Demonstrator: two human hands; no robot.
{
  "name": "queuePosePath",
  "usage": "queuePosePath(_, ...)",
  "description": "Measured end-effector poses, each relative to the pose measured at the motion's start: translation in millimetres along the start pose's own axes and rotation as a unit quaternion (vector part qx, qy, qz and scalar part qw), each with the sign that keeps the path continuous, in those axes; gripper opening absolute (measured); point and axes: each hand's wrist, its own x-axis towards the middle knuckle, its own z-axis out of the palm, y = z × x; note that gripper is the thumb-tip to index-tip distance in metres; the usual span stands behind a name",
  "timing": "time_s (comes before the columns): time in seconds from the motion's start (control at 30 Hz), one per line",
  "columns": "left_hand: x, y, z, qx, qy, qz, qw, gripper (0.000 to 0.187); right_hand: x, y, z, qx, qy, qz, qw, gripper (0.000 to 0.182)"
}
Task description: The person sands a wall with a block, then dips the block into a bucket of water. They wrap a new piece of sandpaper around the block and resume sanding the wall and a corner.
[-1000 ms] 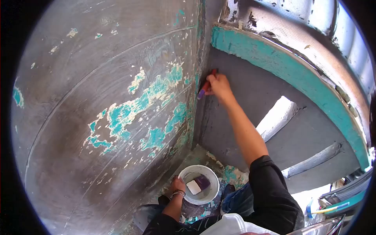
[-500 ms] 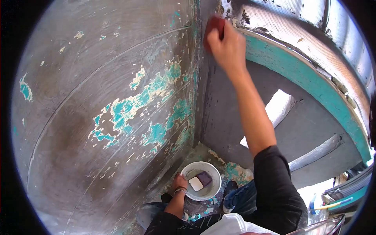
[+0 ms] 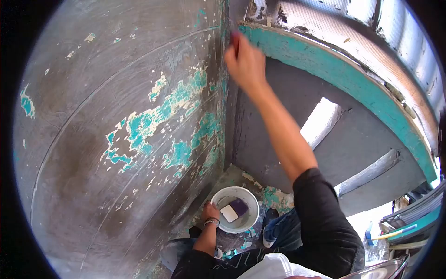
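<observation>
My right hand (image 3: 248, 65) is raised to the corner where two walls meet, its fingers closed around a dark red flat pad (image 3: 235, 39). The pad is blurred and mostly hidden by the hand; it looks pressed to the narrow strip of wall there. Low down, my left hand (image 3: 210, 211) grips the rim of a white bucket (image 3: 254, 218) from its left side. Inside the bucket lie a white block (image 3: 228, 214) and a dark purple block (image 3: 239, 206), touching each other.
The left wall (image 3: 93, 139) is grey-brown with flaking turquoise and cream patches. A turquoise band (image 3: 316, 58) runs below the meshed window (image 3: 344, 32). Paint chips (image 3: 246, 245) litter the floor by my feet. A brush with a yellow handle (image 3: 390, 235) is at lower right.
My right hand has moved left and down with the dark red pad, along the corner. My left hand keeps its grip on the bucket rim. The view has shifted slightly.
</observation>
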Motion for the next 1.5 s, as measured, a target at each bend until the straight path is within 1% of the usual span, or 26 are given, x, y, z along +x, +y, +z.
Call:
queuePosePath(0.07,1.2,-0.3,-0.9,0.006,-0.006,-0.008,1.000,0.024,39.6,-3.6,2.2,-0.077,0.068,-0.046,0.994,0.020)
queuePosePath(0.17,1.0,0.2,-1.4,-0.002,0.011,0.009,1.000,0.024,15.2,-10.6,11.2,-0.050,0.051,-0.028,0.997,0.021)
queuePosePath(0.23,2.6,-2.4,3.1,-0.002,0.007,0.016,1.000,0.025,-41.3,4.5,24.9,-0.041,0.033,-0.045,0.998,0.048)
queuePosePath(0.27,0.6,-2.3,2.0,0.000,0.001,-0.003,1.000,0.025,-72.7,14.0,30.8,-0.064,-0.026,-0.025,0.997,0.059)
queuePosePath(0.33,3.2,0.4,3.2,-0.002,0.002,-0.013,1.000,0.025,-112.2,29.2,35.2,-0.045,-0.066,-0.003,0.997,0.054)
queuePosePath(0.37,1.8,-4.5,6.6,-0.004,0.010,-0.002,1.000,0.026,-103.2,27.5,30.8,-0.047,-0.060,-0.005,0.997,0.054)
queuePosePath(0.43,5.2,-1.1,3.8,-0.004,0.021,0.011,1.000,0.027,-73.7,17.6,18.6,-0.040,-0.111,0.022,0.993,0.045)
queuePosePath(0.47,1.4,1.7,-0.5,0.008,-0.001,-0.008,1.000,0.028,-53.9,16.8,16.0,-0.019,-0.039,0.003,0.999,0.038)
queuePosePath(0.57,1.7,5.2,-7.2,0.012,-0.011,-0.026,1.000,0.029,-16.9,7.9,9.7,-0.016,-0.028,0.017,0.999,0.039)
queuePosePath(0.63,-1.7,2.5,-6.2,0.010,-0.009,-0.023,1.000,0.029,-41.8,8.2,19.1,-0.025,0.001,0.007,1.000,0.044)
queuePosePath(0.7,1.8,-1.2,-2.4,0.004,-0.003,-0.008,1.000,0.029,-91.7,28.5,27.9,-0.051,-0.073,-0.007,0.996,0.048)
queuePosePath(0.77,0.2,1.9,-5.4,0.005,-0.013,-0.015,1.000,0.029,-162.0,50.2,30.3,-0.059,-0.204,0.017,0.977,0.050)
queuePosePath(0.8,-1.1,3.9,-9.1,0.008,-0.025,-0.027,0.999,0.029,-199.6,63.3,29.5,-0.062,-0.290,-0.015,0.955,0.041)
queuePosePath(0.83,-4.5,6.7,-12.6,0.007,-0.023,-0.024,0.999,0.029,-223.3,65.0,19.6,-0.080,-0.410,0.018,0.908,0.042)
queuePosePath(0.9,-7.0,13.1,-19.0,0.015,-0.015,-0.034,0.999,0.027,-253.1,63.8,7.0,-0.084,-0.445,0.074,0.888,0.032)
queuePosePath(0.93,-6.8,15.3,-20.5,0.012,-0.012,-0.037,0.999,0.027,-254.0,67.7,3.6,-0.083,-0.445,0.069,0.889,0.032)
queuePosePath(1.0,-5.7,12.5,-19.0,0.027,-0.024,-0.047,0.998,0.026,-249.5,62.1,-8.9,-0.082,-0.373,0.118,0.917,0.027)
queuePosePath(1.03,-3.4,10.8,-17.3,0.028,-0.025,-0.049,0.998,0.026,-243.6,60.9,-13.7,-0.081,-0.375,0.119,0.916,0.027)
queuePosePath(1.17,-4.8,6.8,-13.1,0.003,-0.016,-0.028,0.999,0.026,-196.0,54.7,-29.7,-0.010,-0.274,0.140,0.951,0.024)
queuePosePath(1.23,-2.2,8.6,-14.0,0.003,-0.020,-0.032,0.999,0.026,-159.4,55.4,-20.6,0.068,-0.146,0.103,0.982,0.023)
queuePosePath(1.27,0.1,8.1,-9.9,0.001,-0.011,-0.020,1.000,0.026,-123.1,37.1,-24.8,0.088,-0.086,0.069,0.990,0.030)
queuePosePath(1.3,0.0,0.7,-7.6,0.007,-0.005,-0.009,1.000,0.026,-72.7,27.6,-25.4,0.059,-0.054,0.083,0.993,0.034)
queuePosePath(1.37,4.0,-4.0,-2.3,0.006,-0.010,-0.011,1.000,0.025,-32.7,16.5,-19.2,-0.016,-0.014,0.047,0.999,0.044)
queuePosePath(1.4,3.9,-3.5,-2.0,0.000,-0.012,-0.010,1.000,0.025,-35.4,17.0,-8.0,-0.017,-0.018,0.050,0.998,0.044)
queuePosePath(1.47,3.8,0.4,-5.3,0.006,-0.015,-0.009,1.000,0.025,-50.5,20.3,18.4,-0.002,0.010,-0.017,1.000,0.049)
queuePosePath(1.5,1.8,1.4,-6.3,0.012,-0.015,-0.005,1.000,0.025,-79.4,24.7,30.3,-0.029,0.000,-0.012,1.000,0.057)
